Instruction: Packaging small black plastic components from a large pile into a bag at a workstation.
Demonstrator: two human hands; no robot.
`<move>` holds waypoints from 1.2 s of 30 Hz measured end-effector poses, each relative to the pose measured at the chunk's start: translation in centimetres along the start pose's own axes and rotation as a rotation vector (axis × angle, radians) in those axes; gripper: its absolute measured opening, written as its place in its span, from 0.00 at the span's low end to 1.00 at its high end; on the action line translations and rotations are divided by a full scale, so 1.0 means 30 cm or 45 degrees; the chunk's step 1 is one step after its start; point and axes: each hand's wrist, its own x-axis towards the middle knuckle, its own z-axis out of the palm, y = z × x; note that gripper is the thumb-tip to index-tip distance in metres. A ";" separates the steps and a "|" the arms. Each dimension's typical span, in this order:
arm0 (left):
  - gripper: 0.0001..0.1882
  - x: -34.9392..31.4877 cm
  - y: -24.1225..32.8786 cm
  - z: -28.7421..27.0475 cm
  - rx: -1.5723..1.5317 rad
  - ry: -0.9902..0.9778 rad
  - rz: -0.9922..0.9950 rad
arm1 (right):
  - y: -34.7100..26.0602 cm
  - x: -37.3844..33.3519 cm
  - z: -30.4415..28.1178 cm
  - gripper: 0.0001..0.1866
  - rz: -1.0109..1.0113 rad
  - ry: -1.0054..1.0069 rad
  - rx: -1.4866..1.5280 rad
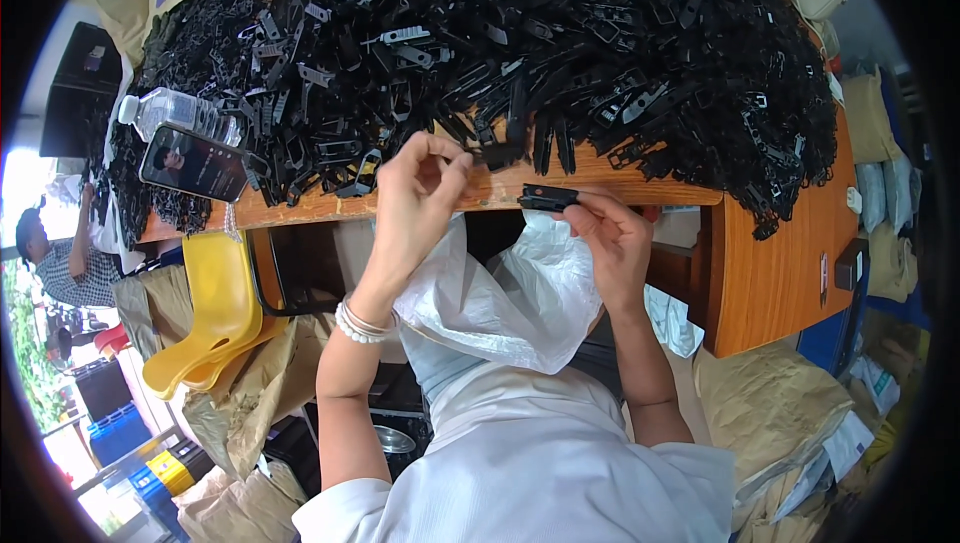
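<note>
A wide heap of small black plastic parts (430,53) covers most of the wooden table (780,273). My left hand (415,198), with white bead bracelets at the wrist, is closed in a pinch at the table's front edge. A dark, slightly blurred black plastic part (497,153) sits at its fingertips. Just to the right, my right hand (612,238) grips a slim black plastic clip-like part (547,198) between thumb and fingers, its free end pointing left. Below both hands, a white woven plastic sack (500,318) lies across my lap against the table edge.
A phone (195,165) with a lit screen leans by a clear plastic bottle (175,111) at the left. A yellow chair (215,293) stands below. Brown paper sacks (770,403) lie on both sides. A pen (824,278) rests on the right. Another person (70,258) is far left.
</note>
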 end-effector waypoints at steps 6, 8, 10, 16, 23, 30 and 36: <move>0.13 -0.022 -0.017 0.039 -0.651 -0.173 -0.397 | 0.013 0.040 0.060 0.08 -0.019 -0.028 -0.084; 0.12 -0.024 -0.035 0.045 -0.674 -0.201 -0.429 | 0.023 0.048 0.072 0.08 0.085 0.040 -0.117; 0.13 -0.024 -0.040 0.045 -0.697 -0.231 -0.463 | 0.028 0.054 0.074 0.08 0.076 0.037 -0.115; 0.18 -0.042 -0.044 0.049 -0.605 -0.259 -0.513 | 0.009 0.041 0.077 0.07 0.068 0.023 -0.161; 0.09 -0.067 0.003 0.078 -0.510 -0.332 -0.432 | 0.028 0.022 0.053 0.11 -0.236 -0.116 -0.134; 0.07 -0.073 0.002 0.089 -0.427 -0.350 0.074 | -0.002 0.001 0.048 0.14 -0.037 -0.160 0.065; 0.13 -0.030 0.026 0.074 -0.354 -0.643 -0.294 | 0.004 -0.009 0.040 0.11 0.072 -0.030 0.125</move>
